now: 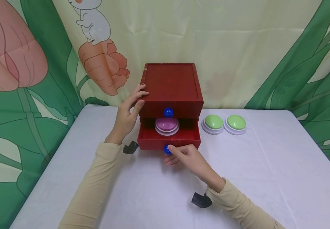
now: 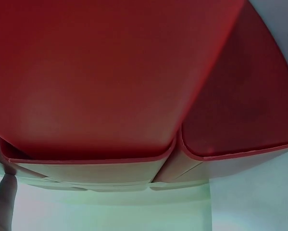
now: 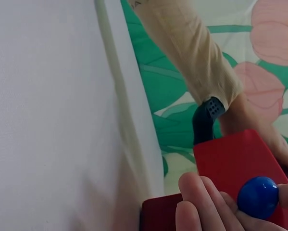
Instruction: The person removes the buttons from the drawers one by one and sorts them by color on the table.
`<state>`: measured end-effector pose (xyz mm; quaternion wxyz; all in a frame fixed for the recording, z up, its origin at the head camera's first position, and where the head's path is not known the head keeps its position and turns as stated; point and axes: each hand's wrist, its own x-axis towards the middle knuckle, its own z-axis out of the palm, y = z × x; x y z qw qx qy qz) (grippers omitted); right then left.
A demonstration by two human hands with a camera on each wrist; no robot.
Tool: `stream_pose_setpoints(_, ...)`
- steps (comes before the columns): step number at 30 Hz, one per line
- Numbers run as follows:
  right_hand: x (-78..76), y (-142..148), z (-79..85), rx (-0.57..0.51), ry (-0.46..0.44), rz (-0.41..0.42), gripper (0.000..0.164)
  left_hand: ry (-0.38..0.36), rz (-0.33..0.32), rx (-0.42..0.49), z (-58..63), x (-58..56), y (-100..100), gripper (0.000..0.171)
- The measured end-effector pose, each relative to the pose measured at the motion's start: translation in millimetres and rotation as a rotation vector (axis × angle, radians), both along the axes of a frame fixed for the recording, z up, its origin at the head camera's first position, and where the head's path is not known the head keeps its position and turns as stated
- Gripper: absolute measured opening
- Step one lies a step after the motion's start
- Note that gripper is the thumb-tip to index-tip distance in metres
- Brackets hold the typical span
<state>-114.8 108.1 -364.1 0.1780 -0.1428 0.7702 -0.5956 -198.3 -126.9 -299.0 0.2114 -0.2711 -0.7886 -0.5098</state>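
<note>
A red two-drawer box (image 1: pixel 169 82) stands at the back middle of the table. Its upper drawer is closed; the lower drawer (image 1: pixel 151 145) is pulled out, and a purple push button (image 1: pixel 167 124) on a white base sits inside. With thumb and fingers, my right hand (image 1: pixel 193 160) pinches the lower drawer's blue knob (image 3: pixel 257 198). My left hand (image 1: pixel 126 117) rests against the box's left side, fingertips at its top edge and thumb by the front corner. In the left wrist view, the box's red side (image 2: pixel 95 82) fills much of the picture, with some fingers (image 2: pixel 4 202) at lower left.
Two green push buttons (image 1: pixel 214 122) on white bases stand side by side right of the box. Another blue knob (image 1: pixel 168 112) sticks out of the upper drawer's front. Behind the white-covered table (image 1: pixel 268 178) hangs a printed cloth (image 1: pixel 225 54).
</note>
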Motion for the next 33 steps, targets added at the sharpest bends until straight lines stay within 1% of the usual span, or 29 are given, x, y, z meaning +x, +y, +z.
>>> stream_pose_setpoints(9,8.3,-0.1,-1.8,0.016,0.014,-0.007,0.047,0.02,-0.003,0.015,-1.1,-0.7,1.2,0.031)
stream_pose_setpoints(19,17.8,1.2,-1.9,0.018,0.037,-0.009,0.045,0.024,0.002,0.014,-2.9,-1.9,1.2,0.031)
stream_pose_setpoints(27,28.0,0.4,-2.3,-0.004,0.03,-0.001,0.041,0.039,0.007,0.014,-3.9,-3.0,0.6,0.032)
stream_pose_setpoints(33,33.2,-1.2,-4.8,-0.01,0.022,-0.009,0.043,0.041,0.006,0.017,-2.6,-1.4,0.9,0.032)
